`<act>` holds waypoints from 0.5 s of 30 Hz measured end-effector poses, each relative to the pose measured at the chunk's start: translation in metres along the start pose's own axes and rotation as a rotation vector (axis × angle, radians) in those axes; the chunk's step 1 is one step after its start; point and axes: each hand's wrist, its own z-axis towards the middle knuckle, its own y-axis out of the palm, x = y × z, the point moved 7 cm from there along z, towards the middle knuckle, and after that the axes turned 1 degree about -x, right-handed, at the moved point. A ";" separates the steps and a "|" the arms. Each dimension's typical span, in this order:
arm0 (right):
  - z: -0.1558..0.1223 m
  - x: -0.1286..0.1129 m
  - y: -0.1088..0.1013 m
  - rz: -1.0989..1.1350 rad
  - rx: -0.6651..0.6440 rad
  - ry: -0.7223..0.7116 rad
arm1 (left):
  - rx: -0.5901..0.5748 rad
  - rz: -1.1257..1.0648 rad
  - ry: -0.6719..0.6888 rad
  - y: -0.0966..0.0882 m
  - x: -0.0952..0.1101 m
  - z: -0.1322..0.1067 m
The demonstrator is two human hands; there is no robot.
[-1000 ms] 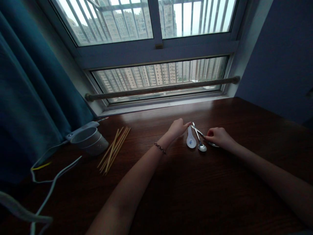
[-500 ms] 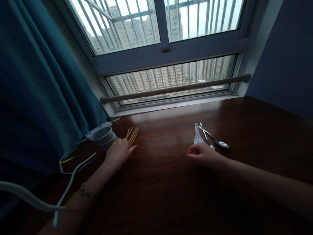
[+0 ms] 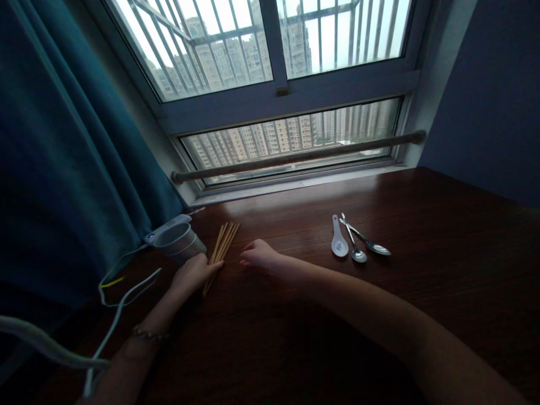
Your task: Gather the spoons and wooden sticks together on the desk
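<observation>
A bundle of wooden chopsticks point(image 3: 223, 243) lies on the dark wooden table point(image 3: 442, 270). My left hand point(image 3: 193, 274) rests flat on the near end of the bundle, fingers stretched out. My right hand point(image 3: 258, 254) is just right of the chopsticks, fingers curled down to the table, holding nothing that I can see. A white ceramic spoon point(image 3: 338, 238) and two metal spoons point(image 3: 363, 243) lie to the right, away from both hands.
A plastic cup point(image 3: 177, 242) lies on its side left of the chopsticks, by a white power strip point(image 3: 162, 228) with cables point(image 3: 122, 298) trailing to the left. A blue curtain point(image 3: 63, 169) hangs at left. The window sill point(image 3: 295, 180) runs along the back.
My right hand has left the spoons and crossed left to the chopsticks. My left hand, which had earlier gone from the spoons to the chopsticks, has stayed on their near end.
</observation>
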 end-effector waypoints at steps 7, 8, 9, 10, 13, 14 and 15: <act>-0.002 0.000 0.006 -0.014 -0.019 0.028 | -0.131 -0.195 0.127 0.021 0.040 -0.009; -0.006 0.001 0.002 -0.049 -0.011 0.031 | -0.147 -0.227 0.161 0.023 0.052 -0.015; -0.009 0.002 -0.004 -0.097 0.007 0.036 | -0.160 -0.258 0.198 0.024 0.064 -0.021; -0.013 0.005 -0.011 -0.150 0.030 0.041 | -0.164 -0.289 0.240 0.024 0.077 -0.028; -0.024 0.012 -0.040 -0.282 0.086 0.064 | -0.128 -0.376 0.368 0.017 0.116 -0.046; -0.029 0.014 -0.050 -0.308 0.091 0.072 | -0.122 -0.398 0.407 0.015 0.129 -0.051; -0.034 0.015 -0.060 -0.332 0.093 0.079 | -0.128 -0.417 0.445 0.014 0.142 -0.056</act>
